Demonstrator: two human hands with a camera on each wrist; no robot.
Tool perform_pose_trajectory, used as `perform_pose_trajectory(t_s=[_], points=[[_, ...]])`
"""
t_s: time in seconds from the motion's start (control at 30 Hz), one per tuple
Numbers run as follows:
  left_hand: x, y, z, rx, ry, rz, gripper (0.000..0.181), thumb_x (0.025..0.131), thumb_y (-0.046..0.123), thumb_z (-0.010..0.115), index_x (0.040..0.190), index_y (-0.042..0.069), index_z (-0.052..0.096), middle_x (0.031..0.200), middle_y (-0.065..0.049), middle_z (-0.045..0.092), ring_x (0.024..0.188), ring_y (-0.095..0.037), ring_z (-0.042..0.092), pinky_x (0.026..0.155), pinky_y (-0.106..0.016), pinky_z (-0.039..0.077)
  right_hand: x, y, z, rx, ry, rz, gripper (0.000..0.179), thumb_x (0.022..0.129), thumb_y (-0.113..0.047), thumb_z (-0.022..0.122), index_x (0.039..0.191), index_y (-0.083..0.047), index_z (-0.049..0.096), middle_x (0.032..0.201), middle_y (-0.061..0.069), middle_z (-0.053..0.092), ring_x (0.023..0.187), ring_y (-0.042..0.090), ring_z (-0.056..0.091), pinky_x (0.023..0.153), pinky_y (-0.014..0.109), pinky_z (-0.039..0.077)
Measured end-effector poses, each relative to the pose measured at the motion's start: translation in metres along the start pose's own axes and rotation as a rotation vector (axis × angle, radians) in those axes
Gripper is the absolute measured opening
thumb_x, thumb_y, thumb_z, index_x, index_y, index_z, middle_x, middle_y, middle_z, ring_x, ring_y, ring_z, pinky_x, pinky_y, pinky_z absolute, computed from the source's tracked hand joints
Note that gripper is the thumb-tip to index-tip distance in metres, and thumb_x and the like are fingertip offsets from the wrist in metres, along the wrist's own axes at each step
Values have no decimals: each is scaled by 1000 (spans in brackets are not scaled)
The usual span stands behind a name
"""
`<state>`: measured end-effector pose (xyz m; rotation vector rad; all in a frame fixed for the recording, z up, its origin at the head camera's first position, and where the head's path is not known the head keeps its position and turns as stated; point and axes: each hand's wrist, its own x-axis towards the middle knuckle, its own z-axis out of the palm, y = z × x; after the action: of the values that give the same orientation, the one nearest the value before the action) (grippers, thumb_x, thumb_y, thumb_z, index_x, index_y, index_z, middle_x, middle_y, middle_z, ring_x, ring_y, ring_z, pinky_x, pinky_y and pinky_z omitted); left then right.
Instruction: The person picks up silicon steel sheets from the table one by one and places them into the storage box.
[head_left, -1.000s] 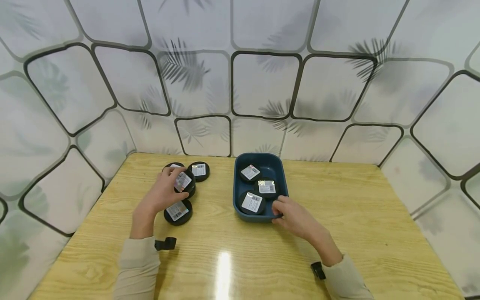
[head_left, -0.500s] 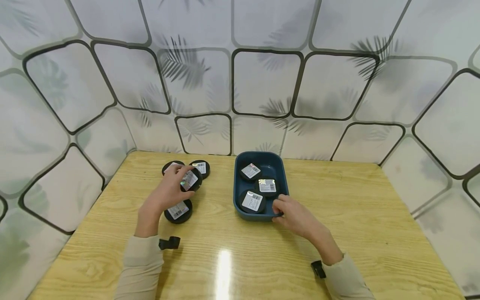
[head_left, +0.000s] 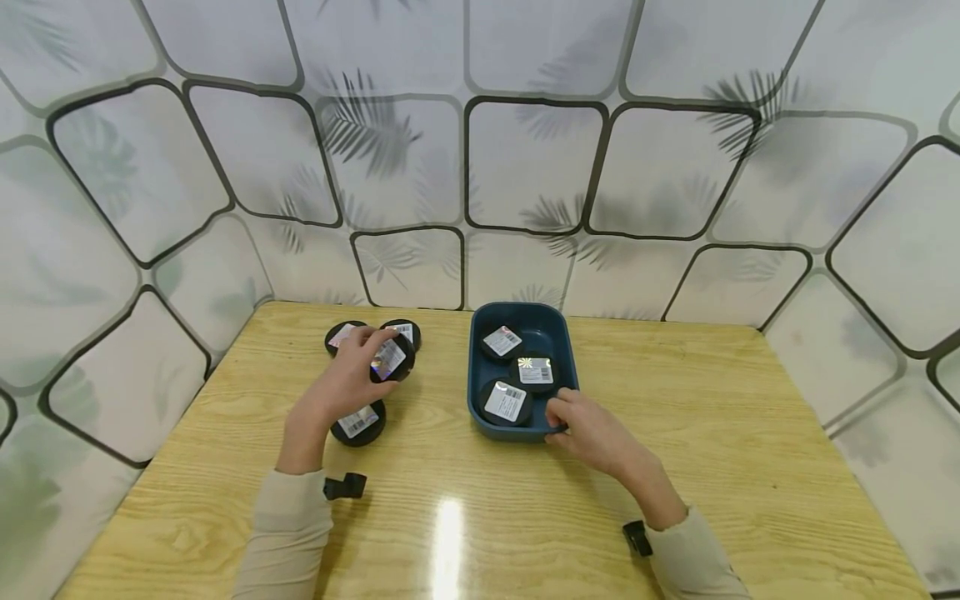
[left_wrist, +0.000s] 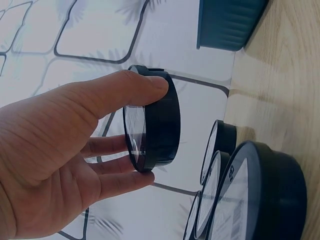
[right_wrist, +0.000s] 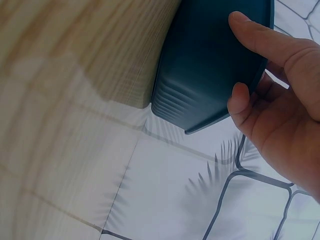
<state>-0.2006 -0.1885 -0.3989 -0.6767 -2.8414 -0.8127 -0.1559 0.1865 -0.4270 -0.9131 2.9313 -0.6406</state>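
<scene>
My left hand grips a flat round black jar by its edge, thumb on one side and fingers on the other. In the left wrist view this jar is clear of the table, its silvery white label turned toward my palm. Several like jars lie label-up around and below it, one nearer me and one behind. My right hand pinches the near right corner of a dark blue plastic bin. In the right wrist view my thumb lies on the bin's outer wall.
Inside the bin are three black labelled jars, one near the front, with bare floor at its back right. The wooden table meets a patterned cloth wall right behind the bin and jars.
My left hand has lifted the jar off the group and carried it a little to the right and back. My right hand keeps its hold on the bin's corner.
</scene>
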Motion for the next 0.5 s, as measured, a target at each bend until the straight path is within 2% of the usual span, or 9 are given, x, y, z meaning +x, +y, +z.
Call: perform_pose_trajectory(t_s=[0.23, 0.5], points=[[2, 4, 2, 1, -10, 14, 72, 83, 10, 79, 145, 5, 43, 139, -31, 36, 126, -48, 39, 95, -60, 43, 0, -1, 0, 1, 1, 6, 29, 80, -9, 82, 79, -16, 53, 81, -5, 44, 74, 10, 43, 65, 25, 40], [6, 9, 7, -8, 19, 53, 73, 80, 9, 82, 143, 3, 45, 137, -30, 38, 125, -46, 40, 95, -59, 43, 0, 1, 0, -3, 1, -1, 29, 81, -9, 82, 80, -16, 54, 81, -5, 44, 74, 10, 43, 65, 25, 40]])
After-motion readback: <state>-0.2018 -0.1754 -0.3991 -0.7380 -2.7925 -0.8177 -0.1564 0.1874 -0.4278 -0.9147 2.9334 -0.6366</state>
